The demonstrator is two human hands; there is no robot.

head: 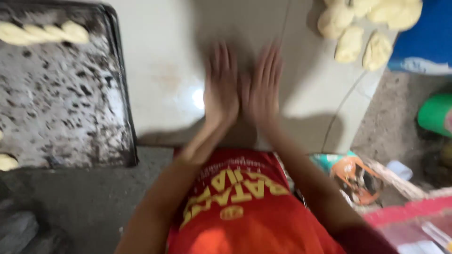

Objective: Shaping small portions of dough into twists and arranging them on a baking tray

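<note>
Both hands lie flat, palms down and side by side, on a pale worktop (160, 70). My left hand (220, 87) and my right hand (262, 84) are blurred by motion, with fingers stretched forward. Whatever is under the palms is hidden. Several pale dough lumps (351, 43) sit on the worktop at the far right. To the left stands a worn dark baking tray (61, 108) with a shaped dough piece (42, 33) along its far edge.
Another dough piece (7, 162) shows at the tray's near left edge. A blue surface (431, 33) and a green container (435, 115) are at the right. Below right lie an orange object (355, 176) and a red-rimmed box (409, 214).
</note>
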